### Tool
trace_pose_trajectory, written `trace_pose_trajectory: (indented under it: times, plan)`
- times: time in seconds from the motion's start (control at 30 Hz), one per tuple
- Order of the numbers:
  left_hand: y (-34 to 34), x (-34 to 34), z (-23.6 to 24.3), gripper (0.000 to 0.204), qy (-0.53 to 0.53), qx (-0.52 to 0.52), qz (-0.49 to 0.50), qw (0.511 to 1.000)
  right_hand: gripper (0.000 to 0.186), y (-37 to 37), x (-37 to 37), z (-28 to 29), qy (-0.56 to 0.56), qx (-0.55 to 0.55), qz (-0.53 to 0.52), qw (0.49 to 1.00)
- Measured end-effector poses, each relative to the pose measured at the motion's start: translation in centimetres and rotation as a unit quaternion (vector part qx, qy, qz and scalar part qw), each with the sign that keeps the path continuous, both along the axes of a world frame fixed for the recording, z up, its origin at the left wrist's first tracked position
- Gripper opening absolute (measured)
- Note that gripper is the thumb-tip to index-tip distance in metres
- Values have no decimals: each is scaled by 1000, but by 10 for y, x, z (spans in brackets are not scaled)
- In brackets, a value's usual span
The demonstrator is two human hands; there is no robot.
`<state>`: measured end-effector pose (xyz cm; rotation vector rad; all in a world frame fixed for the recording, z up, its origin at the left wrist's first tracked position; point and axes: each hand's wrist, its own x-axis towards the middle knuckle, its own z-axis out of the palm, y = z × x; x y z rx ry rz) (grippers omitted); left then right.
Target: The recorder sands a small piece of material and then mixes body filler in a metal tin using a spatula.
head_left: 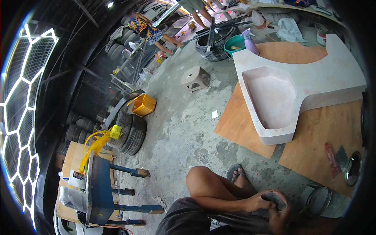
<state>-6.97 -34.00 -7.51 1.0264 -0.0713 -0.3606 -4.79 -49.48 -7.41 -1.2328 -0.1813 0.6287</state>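
Observation:
Above my lap, my left hand [258,202] and my right hand [280,216] are closed together around a dark grey, flat piece [275,199] that looks like a sanding pad. The fingers of both hands curl about its edges, and its underside is hidden. Beyond them, a large whitish moulded panel [309,76] with a deep angular recess lies on plywood boards [250,117]. Neither hand touches the panel. Close to the right hand stands a clear tub [319,200] with a round rim.
A red-handled tool [332,158], a grey flat scraper [342,158] and a shiny round tin [353,168] lie on the plywood. Farther off are a purple spray bottle [250,43], a green basin [235,44], a stool [196,78], stacked tyres [131,133], a blue-legged table [100,192] and two people.

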Motion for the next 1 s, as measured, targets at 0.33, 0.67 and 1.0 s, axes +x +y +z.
trace_pose_trajectory:
  times: [0.33,0.67,1.0]
  plan:
    - [27,23,13,87,32,-103,22,994,37,0,41,24,-61,-31,32,997]
    - [37,21,6,101,104,-277,-76,952,42,-5,47,10,0,-38,64,997]
    - [50,29,6,84,145,-265,52,952,39,-14,49,0,22,-103,51,993]
